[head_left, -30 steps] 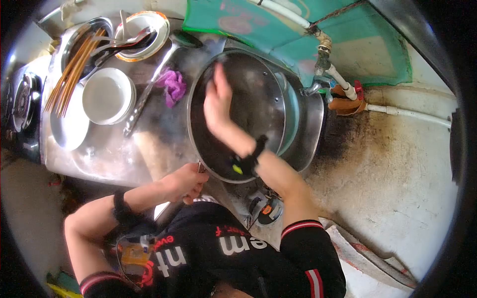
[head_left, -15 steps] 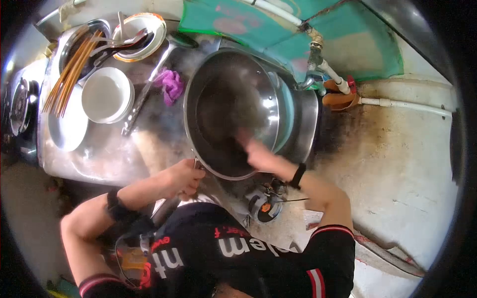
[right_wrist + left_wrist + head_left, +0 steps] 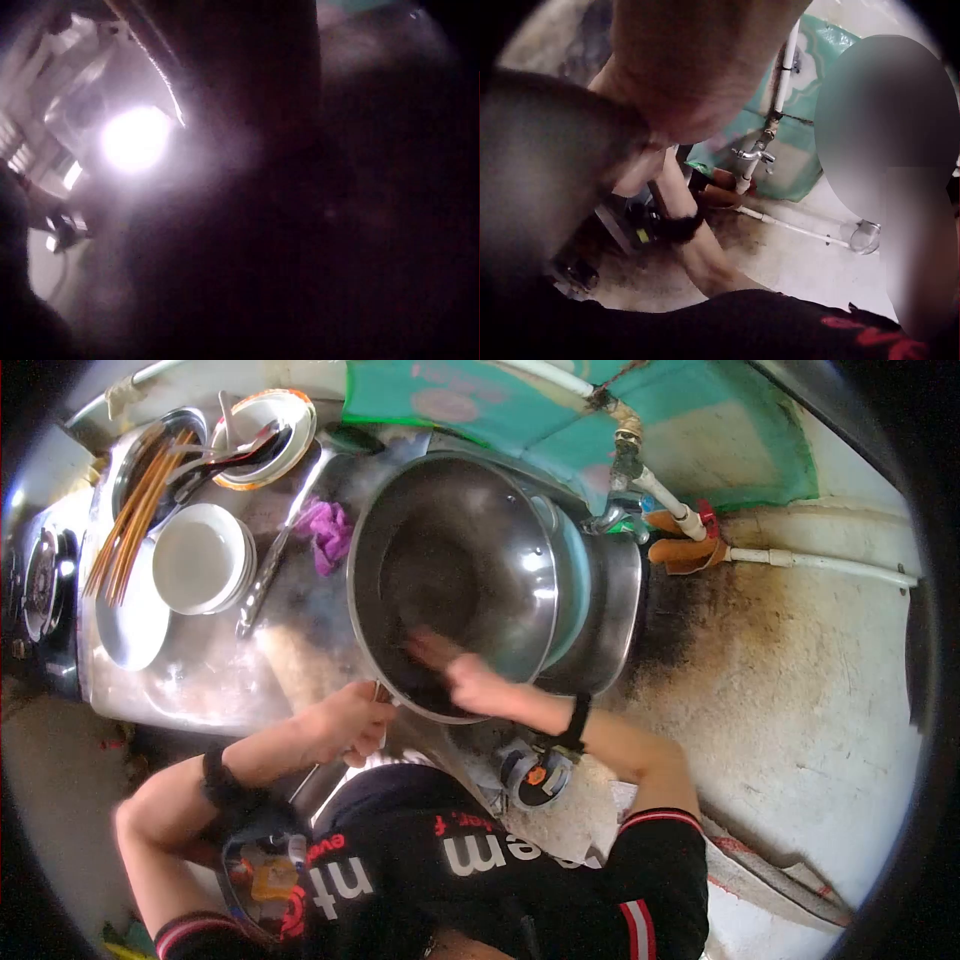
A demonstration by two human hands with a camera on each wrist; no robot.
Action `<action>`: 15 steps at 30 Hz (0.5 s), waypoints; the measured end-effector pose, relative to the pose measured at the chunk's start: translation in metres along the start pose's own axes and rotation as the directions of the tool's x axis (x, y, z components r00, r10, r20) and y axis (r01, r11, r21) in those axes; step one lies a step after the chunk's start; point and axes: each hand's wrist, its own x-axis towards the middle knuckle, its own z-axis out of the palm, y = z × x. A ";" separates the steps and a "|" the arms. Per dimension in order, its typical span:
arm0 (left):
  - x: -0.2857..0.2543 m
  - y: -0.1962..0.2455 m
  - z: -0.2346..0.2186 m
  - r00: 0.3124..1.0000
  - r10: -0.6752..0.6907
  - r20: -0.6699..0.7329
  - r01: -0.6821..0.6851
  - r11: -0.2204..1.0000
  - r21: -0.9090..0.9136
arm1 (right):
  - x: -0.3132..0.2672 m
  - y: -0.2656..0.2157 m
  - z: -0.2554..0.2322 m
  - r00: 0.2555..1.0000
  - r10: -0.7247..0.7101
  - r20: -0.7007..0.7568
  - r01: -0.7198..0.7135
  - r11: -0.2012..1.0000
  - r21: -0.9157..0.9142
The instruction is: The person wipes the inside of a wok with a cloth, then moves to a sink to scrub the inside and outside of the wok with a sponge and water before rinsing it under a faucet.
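Observation:
A large dark metal pan stands over the sink, tilted, in the head view. My left hand grips its handle at the near left rim, fingers curled round it. Inside the pan, near the lower wall, my right hand reaches in with blurred, extended fingers; no held item shows. In the left wrist view the left hand is large and close, and its grip is hidden. The right wrist view is very dark, with a bright glare.
Left on the metal counter are stacked white bowls, a white plate, chopsticks, a long ladle and a purple cloth. A teal basin sits beneath the pan; a tap is at its right.
My right hand has moved down from the pan's upper part to its near side, then leftward. The pan and the left hand on its handle have shifted slightly left.

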 end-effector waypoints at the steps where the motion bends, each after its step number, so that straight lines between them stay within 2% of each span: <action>1: 0.004 -0.003 -0.002 0.999 -0.012 0.045 0.015 0.998 -0.053 | -0.020 0.028 -0.005 0.998 0.036 0.054 -0.028 0.990 -0.138; 3: 0.008 -0.005 -0.003 0.996 -0.024 0.088 0.034 0.993 -0.111 | -0.027 0.089 -0.025 0.985 0.128 -0.115 -0.160 0.926 -0.342; 5: 0.007 -0.004 -0.001 0.994 -0.032 0.106 0.045 0.992 -0.115 | 0.009 0.074 -0.067 0.960 0.115 -0.255 -0.233 0.833 -0.503; 7: 0.007 -0.004 0.000 0.994 -0.037 0.101 0.049 0.991 -0.124 | 0.055 0.077 -0.064 0.905 0.092 -0.415 -0.292 0.845 -0.449; 9: 0.007 -0.003 -0.001 0.995 -0.033 0.094 0.045 0.990 -0.131 | 0.086 0.073 -0.023 0.860 0.036 -0.510 -0.158 0.967 -0.199; 10: 0.009 -0.005 -0.001 0.994 -0.025 0.107 0.039 0.990 -0.136 | 0.087 0.047 -0.009 0.902 0.104 -0.420 -0.073 0.993 0.089; 11: 0.009 -0.006 -0.001 0.993 -0.015 0.120 0.032 0.990 -0.140 | 0.078 0.012 0.000 0.940 0.137 -0.314 -0.011 0.927 0.375; 13: 0.006 -0.003 -0.001 0.996 -0.026 0.080 0.035 0.994 -0.108 | 0.043 -0.041 0.007 0.969 0.038 -0.245 -0.033 0.999 0.026; 14: 0.006 -0.004 0.000 0.998 -0.043 0.042 0.047 0.995 -0.083 | 0.031 -0.028 0.006 0.986 0.079 -0.144 -0.073 0.996 0.047; 15: 0.006 -0.006 0.000 0.998 -0.049 0.041 0.052 0.995 -0.083 | 0.023 0.012 0.016 0.975 0.058 -0.213 -0.069 0.997 -0.045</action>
